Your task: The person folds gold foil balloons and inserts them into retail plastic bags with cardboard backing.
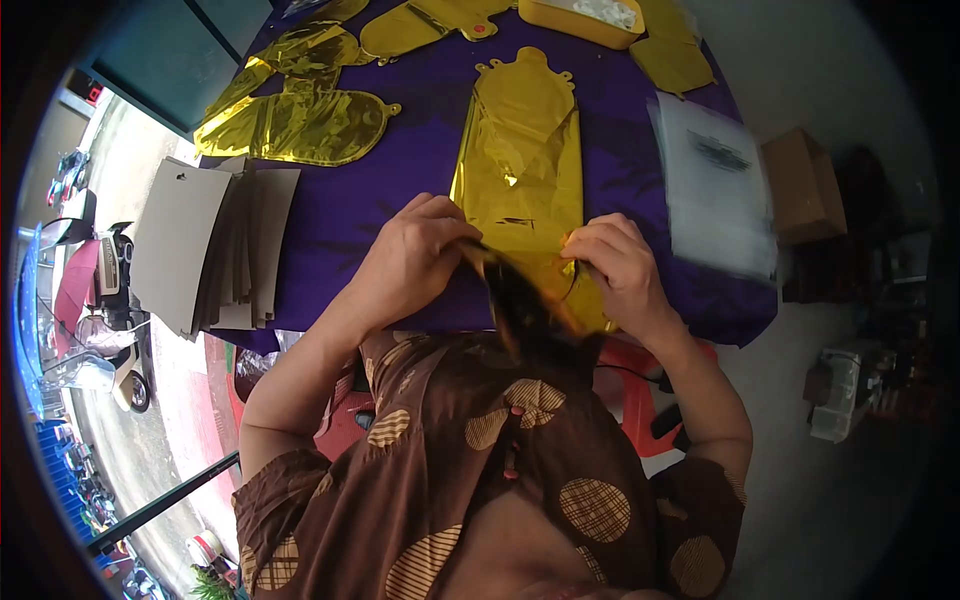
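A shiny gold foil piece [522, 130] lies flat, tabbed end farthest. Its blurred, folded end lifts by the counter's [345, 205] near edge.

- Purple-covered table [345, 210]: carries all items below.
- Long gold foil piece [525, 130]: centre, lengthwise; far portion laid on the surface.
- Crinkled gold foil [310, 125]: far left.
- Flat gold foil [430, 28]: far edge, beside the crinkled foil.
- Yellow tray [575, 34]: far edge, right of centre.
- Dull gold sheet [672, 62]: far right corner.
- Grey cards [185, 245]: fanned stack, left edge, overhanging.
- Translucent plastic sleeves [715, 200]: stacked, right edge.
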`<state>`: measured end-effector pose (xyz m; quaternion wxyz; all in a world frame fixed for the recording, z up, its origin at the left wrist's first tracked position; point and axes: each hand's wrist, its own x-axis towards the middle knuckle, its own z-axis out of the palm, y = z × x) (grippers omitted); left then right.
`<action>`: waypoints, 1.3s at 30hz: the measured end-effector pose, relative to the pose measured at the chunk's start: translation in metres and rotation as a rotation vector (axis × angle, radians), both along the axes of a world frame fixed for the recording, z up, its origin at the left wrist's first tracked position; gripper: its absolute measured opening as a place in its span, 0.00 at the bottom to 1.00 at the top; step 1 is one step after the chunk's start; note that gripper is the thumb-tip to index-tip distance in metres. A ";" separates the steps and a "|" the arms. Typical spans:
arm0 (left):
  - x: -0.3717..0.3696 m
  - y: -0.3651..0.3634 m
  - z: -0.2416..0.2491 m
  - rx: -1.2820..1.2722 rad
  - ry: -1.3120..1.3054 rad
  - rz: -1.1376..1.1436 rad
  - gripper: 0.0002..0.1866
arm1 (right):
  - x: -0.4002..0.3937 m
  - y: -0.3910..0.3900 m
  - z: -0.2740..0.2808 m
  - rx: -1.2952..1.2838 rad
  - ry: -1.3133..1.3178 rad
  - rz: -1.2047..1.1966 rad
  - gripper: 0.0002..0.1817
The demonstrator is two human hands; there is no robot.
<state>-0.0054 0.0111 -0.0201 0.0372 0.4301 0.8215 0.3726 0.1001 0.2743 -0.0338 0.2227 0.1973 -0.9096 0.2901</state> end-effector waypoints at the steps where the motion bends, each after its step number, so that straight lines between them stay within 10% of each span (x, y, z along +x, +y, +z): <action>1: -0.001 0.002 0.001 -0.008 -0.044 0.033 0.15 | 0.000 -0.001 0.000 -0.047 -0.027 -0.026 0.11; 10: -0.017 0.027 -0.002 -0.054 -0.205 0.355 0.13 | -0.014 -0.016 -0.005 -0.362 -0.260 -0.412 0.25; 28: 0.020 0.013 0.004 -0.167 -0.230 0.353 0.26 | 0.020 -0.040 0.022 0.031 -0.437 -0.425 0.42; 39: 0.027 0.021 -0.010 -0.265 0.468 0.056 0.40 | 0.032 -0.048 0.019 0.133 -0.360 -0.416 0.39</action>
